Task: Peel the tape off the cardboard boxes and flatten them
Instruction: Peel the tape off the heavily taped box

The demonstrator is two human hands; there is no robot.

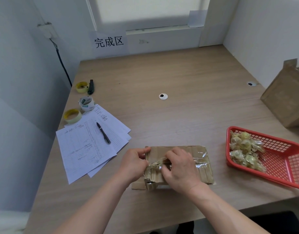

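Note:
A small brown cardboard box [201,168] lies near the table's front edge, with clear tape along its centre seam. A crumpled strand of loosened tape [153,166] stands up at the seam's left end. My left hand [134,162] holds the box's left edge, thumb on the top. My right hand [178,164] rests on the box's middle and pinches the loosened tape. The box's middle is hidden under my right hand.
A red mesh basket [280,154] with wads of peeled tape stands at the right. A larger cardboard box [285,102] is at the far right. Papers [88,146] with a pen [103,132], three tape rolls [72,116] and a cutter [91,86] lie at the left.

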